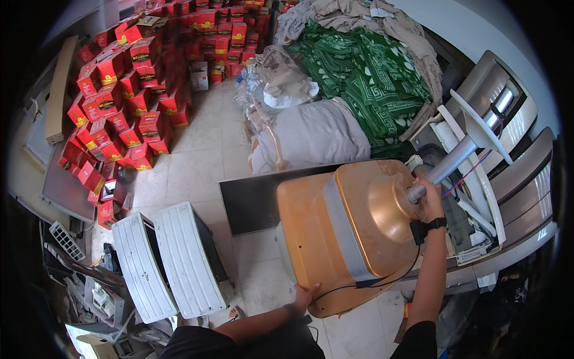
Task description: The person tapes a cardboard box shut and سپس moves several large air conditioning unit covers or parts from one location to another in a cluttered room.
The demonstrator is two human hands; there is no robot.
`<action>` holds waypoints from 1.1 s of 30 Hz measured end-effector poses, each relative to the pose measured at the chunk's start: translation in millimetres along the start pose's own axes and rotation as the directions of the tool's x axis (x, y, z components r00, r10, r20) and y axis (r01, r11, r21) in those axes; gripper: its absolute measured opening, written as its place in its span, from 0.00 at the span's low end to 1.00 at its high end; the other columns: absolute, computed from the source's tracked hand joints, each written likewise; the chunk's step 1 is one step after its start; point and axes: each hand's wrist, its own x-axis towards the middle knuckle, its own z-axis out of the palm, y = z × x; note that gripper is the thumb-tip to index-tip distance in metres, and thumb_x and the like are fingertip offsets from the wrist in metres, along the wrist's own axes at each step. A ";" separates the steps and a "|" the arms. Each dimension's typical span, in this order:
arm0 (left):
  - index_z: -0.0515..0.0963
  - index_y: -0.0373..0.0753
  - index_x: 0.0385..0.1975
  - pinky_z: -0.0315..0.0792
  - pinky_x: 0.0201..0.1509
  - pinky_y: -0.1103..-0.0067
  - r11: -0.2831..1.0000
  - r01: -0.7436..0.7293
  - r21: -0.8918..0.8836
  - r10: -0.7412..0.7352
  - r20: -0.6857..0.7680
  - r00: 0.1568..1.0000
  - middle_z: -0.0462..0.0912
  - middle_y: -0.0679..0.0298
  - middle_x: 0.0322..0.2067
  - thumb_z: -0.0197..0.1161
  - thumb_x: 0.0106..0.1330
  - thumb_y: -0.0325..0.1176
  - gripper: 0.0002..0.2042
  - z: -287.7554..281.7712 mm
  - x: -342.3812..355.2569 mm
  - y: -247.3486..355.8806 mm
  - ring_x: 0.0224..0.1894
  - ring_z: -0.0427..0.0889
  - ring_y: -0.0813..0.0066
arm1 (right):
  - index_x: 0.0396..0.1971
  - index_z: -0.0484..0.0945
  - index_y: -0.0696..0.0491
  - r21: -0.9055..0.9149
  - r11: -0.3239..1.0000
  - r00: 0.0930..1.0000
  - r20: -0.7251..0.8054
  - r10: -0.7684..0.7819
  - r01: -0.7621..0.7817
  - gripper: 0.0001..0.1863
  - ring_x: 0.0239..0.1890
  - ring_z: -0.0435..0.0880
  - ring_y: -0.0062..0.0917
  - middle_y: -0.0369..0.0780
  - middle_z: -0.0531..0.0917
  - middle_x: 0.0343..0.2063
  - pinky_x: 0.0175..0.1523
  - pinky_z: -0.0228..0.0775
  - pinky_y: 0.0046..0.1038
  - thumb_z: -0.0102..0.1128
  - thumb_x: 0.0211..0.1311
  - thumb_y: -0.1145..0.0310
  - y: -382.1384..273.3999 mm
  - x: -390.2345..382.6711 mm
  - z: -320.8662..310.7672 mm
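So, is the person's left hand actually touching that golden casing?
Touching: the head view shows the left hand against the golden casing, overlapping its edge near the lower left corner.

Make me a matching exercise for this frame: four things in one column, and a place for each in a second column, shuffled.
Column one
1. Left hand
2. Red boxes
3. Right hand
4. Green patterned cloth

Column two
A. At the lower end of the metal pole
B. Heaped beyond the gold casing, in the upper middle to right of the picture
C. On the near edge of the gold casing
D. Piled up in the upper left of the picture

Pairs: 1-C, 2-D, 3-A, 4-B
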 end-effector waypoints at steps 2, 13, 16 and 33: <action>0.55 0.29 0.49 0.72 0.48 0.74 0.999 -0.004 0.032 0.005 -0.043 0.999 0.70 0.53 0.44 0.73 0.53 0.49 0.39 -2.0 11.4 -11.4 0.47 0.72 0.67 | 0.30 0.71 0.54 0.046 0.999 1.000 0.016 0.010 -0.011 0.08 0.31 0.76 0.24 0.37 0.75 0.25 0.40 0.69 0.25 0.59 0.52 0.71 -6.3 3.0 12.1; 0.59 0.27 0.47 0.72 0.50 0.72 0.983 -0.161 0.086 0.168 -0.085 0.982 0.72 0.50 0.43 0.71 0.55 0.48 0.35 12.4 2.3 -16.1 0.46 0.74 0.65 | 0.30 0.71 0.55 0.024 0.999 0.998 -0.057 -0.041 0.042 0.08 0.30 0.76 0.23 0.37 0.76 0.25 0.40 0.69 0.24 0.60 0.54 0.71 11.3 4.1 -3.1; 0.59 0.26 0.49 0.72 0.50 0.72 0.971 -0.182 0.156 0.197 -0.083 0.977 0.72 0.49 0.45 0.71 0.55 0.47 0.36 16.9 -14.7 -2.2 0.48 0.74 0.64 | 0.29 0.73 0.55 -0.033 0.999 0.999 -0.054 -0.005 0.003 0.08 0.29 0.76 0.22 0.37 0.77 0.26 0.39 0.69 0.25 0.62 0.54 0.69 20.2 -3.1 -13.9; 0.84 0.40 0.37 0.75 0.40 0.76 0.829 -0.152 0.539 0.214 -0.055 0.975 0.85 0.65 0.28 0.51 0.65 0.34 0.13 -435.1 -106.8 -126.2 0.31 0.83 0.72 | 0.48 0.71 0.55 0.265 0.963 0.987 -0.163 0.000 0.044 0.18 0.47 0.79 0.31 0.44 0.80 0.43 0.58 0.69 0.32 0.49 0.68 0.57 51.4 -234.7 74.8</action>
